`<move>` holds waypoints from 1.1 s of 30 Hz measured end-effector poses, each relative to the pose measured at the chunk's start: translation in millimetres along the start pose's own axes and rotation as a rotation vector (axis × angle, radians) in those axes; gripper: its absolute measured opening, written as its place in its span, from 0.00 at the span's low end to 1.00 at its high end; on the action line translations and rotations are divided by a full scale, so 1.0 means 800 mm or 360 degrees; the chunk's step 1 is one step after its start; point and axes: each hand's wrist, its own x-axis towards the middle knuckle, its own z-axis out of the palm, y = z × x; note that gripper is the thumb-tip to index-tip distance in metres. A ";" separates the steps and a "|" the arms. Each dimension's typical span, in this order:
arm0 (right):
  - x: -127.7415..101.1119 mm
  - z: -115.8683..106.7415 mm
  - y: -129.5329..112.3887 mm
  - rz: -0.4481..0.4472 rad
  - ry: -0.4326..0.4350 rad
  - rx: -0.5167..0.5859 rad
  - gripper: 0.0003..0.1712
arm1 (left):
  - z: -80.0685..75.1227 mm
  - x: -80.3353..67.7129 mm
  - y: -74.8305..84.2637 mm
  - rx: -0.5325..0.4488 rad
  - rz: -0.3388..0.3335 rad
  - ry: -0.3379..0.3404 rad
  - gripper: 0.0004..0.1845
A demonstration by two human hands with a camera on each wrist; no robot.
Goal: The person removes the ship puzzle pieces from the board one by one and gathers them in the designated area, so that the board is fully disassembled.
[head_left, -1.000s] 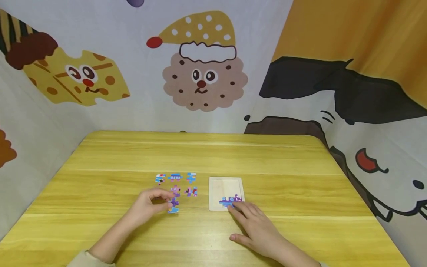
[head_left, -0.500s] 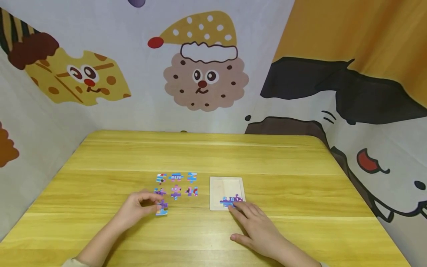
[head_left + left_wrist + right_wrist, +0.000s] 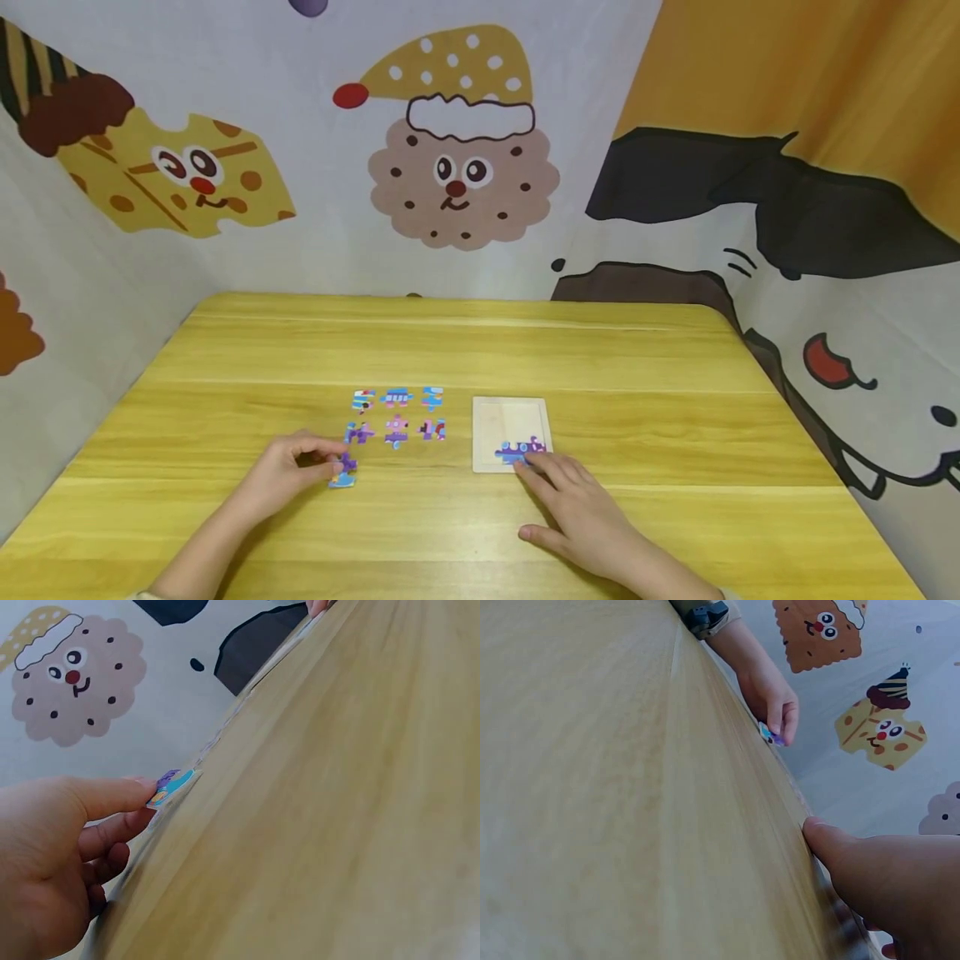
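Note:
In the head view, my left hand (image 3: 288, 473) pinches a purple, blue and orange jigsaw piece (image 3: 343, 477) between thumb and fingers, low over the table left of the other pieces. The left wrist view shows the piece (image 3: 174, 786) tilted, its lower edge close to the tabletop. My right hand (image 3: 577, 517) lies with relaxed fingers, their tips on the lower right of a square wooden puzzle tray (image 3: 495, 417). Joined purple and blue pieces (image 3: 512, 456) lie along the tray's lower right, partly hidden by those fingers. The right wrist view shows the right thumb (image 3: 826, 838) extended at the table surface.
Loose jigsaw pieces lie in two rows left of the tray, among them a blue bus-like piece (image 3: 397, 397), a pink and purple piece (image 3: 396, 431) and a purple piece (image 3: 360, 432). A patterned cloth (image 3: 300, 250) hangs behind the wooden table (image 3: 465, 350).
My left hand has moved left with the pinched jigsaw piece, away from the loose rows, uncovering the purple piece and the pink one. My right hand has stayed on the tray.

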 end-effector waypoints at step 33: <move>-0.001 0.000 0.001 -0.0005 0.0015 0.0004 0.43 | 0.009 0.004 0.001 0.0399 0.0217 0.0130 0.09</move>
